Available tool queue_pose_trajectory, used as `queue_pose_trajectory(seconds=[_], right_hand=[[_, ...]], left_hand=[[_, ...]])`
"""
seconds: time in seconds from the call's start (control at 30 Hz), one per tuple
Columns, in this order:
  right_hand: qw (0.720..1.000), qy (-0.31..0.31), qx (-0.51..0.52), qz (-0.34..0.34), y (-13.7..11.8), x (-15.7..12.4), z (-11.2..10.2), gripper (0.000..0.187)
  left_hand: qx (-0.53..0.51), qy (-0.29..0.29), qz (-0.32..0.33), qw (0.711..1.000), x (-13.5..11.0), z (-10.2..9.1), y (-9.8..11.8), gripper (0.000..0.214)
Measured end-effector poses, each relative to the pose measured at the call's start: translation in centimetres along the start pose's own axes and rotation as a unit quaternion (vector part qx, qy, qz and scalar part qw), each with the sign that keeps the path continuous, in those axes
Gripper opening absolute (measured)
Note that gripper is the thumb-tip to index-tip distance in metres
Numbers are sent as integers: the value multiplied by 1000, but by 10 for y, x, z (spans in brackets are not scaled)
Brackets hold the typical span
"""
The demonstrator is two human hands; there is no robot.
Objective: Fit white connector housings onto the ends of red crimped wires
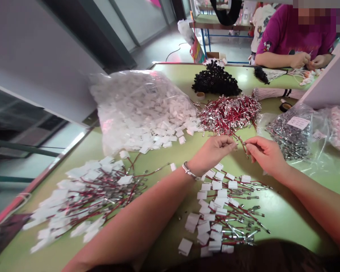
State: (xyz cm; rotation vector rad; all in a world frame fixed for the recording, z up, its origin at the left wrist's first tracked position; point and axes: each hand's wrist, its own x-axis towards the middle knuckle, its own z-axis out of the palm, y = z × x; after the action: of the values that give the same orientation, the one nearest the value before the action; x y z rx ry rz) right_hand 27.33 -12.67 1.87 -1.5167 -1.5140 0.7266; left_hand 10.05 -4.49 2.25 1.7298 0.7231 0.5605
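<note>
My left hand (221, 146), with a metal bracelet on its wrist, is closed in a pinch in front of a heap of short red wires (229, 113) with silver metal ends. What lies between its fingertips is too small to make out. Across from it, the thumb and forefinger of my right hand (263, 152) close on a short red wire (245, 149) that hangs down with a metal tip. Under my wrists lie rows of white connector housings (222, 193) with red wires and metal terminals attached.
A clear bag (147, 90) spills loose white housings at left. Finished-looking wired pieces (87, 185) are piled front left. Black parts (215, 80) are heaped behind. At right lie bagged metal terminals (291, 132) and black tape (285, 107). A co-worker (297, 37) handles wires across the table.
</note>
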Motion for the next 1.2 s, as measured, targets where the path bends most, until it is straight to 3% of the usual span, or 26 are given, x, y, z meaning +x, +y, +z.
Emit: queue_pose_trajectory(seconds=[0.17,0.33,0.4,0.5,0.6,0.67,0.73,0.83,0.93,1.03,1.2], right_hand=[[999,-32,-11,5,-1,2,-1,17],[996,-84,-43,-4,-5,5,-8,16],[990,-121,-68,8,-10,6,-12,16],[982,-155,-50,92,-16,9,-17,18],[974,-174,-41,140,-17,17,-25,22],[979,-146,-97,108,-13,23,-30,25],[971,-83,-216,62,-6,28,-32,27],[918,-59,-388,56,4,28,-21,32],[880,-96,-460,65,7,22,-2,33],[866,-107,-484,67,6,19,10,26],[871,-123,-466,97,7,21,5,25]], left_hand=[[15,-7,13,1000,0,1,0,20],[88,5,74,993,-2,4,-2,17],[165,7,127,978,-3,5,-3,18],[278,20,201,939,-2,7,-4,21],[329,13,215,919,-1,9,-3,24],[336,-23,191,922,-1,10,-2,25],[337,-83,153,925,-1,11,0,26],[334,-145,70,929,-3,13,6,41],[262,-128,-80,953,-4,14,10,48],[110,-93,-204,968,-1,13,8,30],[-2,-18,-196,980,6,13,-4,14]])
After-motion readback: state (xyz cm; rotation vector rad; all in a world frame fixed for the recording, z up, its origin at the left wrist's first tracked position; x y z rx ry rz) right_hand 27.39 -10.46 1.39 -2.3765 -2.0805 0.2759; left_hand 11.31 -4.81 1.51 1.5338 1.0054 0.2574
